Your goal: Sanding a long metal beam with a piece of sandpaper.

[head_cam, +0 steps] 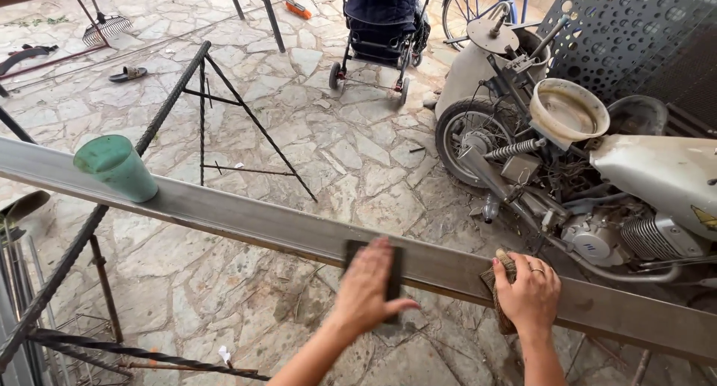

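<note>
Head view: left hand [367,285] presses a dark sanding block [373,270] flat on a long grey steel beam [246,222]; right hand [529,293] clutches a brown rag [499,281]. Jolts could topple the upturned green plastic cup [116,167] at left.

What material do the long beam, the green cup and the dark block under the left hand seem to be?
Beam: likely steel, dull grey with a rusty lower edge. Cup: probably plastic, matte green, lying tipped over on the beam. Block under the left hand: dark, flat; material unclear, perhaps an abrasive pad.
</note>
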